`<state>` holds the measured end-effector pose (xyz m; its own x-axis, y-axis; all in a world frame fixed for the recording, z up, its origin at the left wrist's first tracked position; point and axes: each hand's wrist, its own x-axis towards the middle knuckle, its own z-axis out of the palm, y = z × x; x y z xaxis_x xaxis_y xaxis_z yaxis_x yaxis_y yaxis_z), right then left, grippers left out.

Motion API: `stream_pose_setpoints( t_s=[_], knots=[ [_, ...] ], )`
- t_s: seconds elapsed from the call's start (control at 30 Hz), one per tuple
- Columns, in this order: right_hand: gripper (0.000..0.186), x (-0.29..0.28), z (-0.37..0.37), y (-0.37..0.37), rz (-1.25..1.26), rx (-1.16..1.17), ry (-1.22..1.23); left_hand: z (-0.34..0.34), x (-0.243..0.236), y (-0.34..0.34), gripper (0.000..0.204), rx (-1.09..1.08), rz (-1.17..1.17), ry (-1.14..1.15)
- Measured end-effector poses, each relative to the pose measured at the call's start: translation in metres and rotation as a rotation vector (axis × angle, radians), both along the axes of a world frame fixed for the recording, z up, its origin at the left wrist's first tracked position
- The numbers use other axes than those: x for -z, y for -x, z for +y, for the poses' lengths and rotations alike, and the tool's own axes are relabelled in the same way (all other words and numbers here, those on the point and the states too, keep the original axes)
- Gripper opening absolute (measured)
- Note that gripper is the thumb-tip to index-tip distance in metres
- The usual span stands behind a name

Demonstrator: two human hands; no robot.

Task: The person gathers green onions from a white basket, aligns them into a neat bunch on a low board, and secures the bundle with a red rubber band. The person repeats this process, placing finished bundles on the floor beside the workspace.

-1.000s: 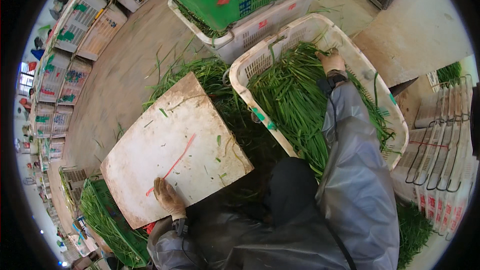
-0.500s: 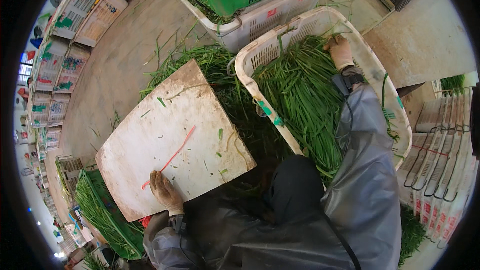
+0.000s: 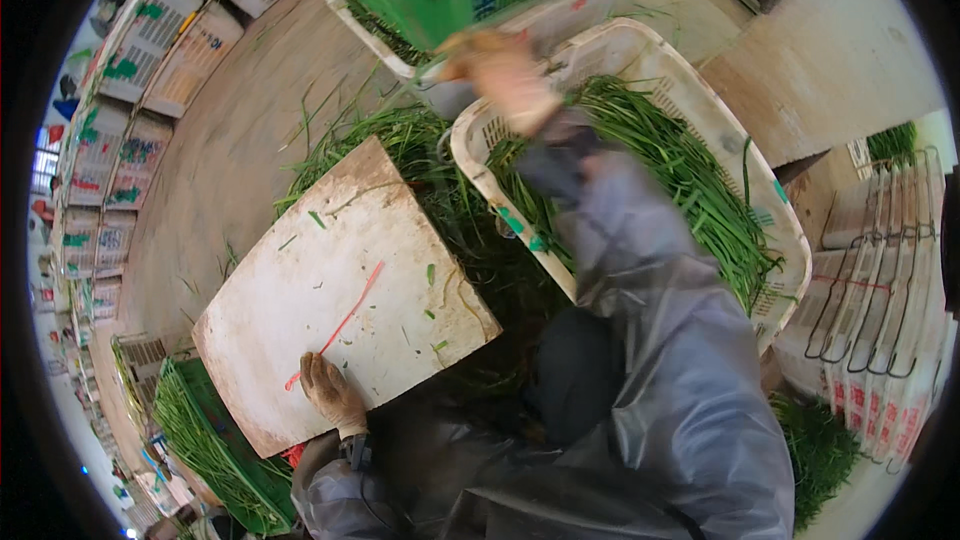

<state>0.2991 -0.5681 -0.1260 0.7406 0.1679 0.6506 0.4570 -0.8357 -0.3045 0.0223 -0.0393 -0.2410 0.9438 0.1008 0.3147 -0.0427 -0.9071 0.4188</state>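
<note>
Shifted leftward since the earlier frame: right hand. Left hand, fingers together, laid on white board beside red string. Right hand blurred above white basket's far-left corner, fingers indeterminable. Green leaves inside basket.

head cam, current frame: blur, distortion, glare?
Head view: right hand smeared by blur, while left hand on the white board looks fairly sharp; head view: fisheye curves the row of white crates at left; head view: soft sheen on the grey right sleeve, no harsh glare there.
</note>
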Motion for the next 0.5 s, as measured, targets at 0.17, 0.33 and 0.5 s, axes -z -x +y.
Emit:
stream_pose_setpoints(
  t_s=[0.17,0.33,0.5],
  knots=[
    [0.043,0.019,0.066,-0.02,0.593,0.143,-0.21,0.0,-0.003,-0.001,0.041,0.002,0.027,0.003],
    [0.024,0.066,-0.027,0.018,0.365,0.258,-0.27,0.001,-0.001,0.0,0.04,-0.008,0.039,-0.013],
    [0.043,0.118,-0.176,0.075,0.704,0.952,0.048,0.002,0.004,0.001,0.039,0.004,0.015,0.061]
  ],
)
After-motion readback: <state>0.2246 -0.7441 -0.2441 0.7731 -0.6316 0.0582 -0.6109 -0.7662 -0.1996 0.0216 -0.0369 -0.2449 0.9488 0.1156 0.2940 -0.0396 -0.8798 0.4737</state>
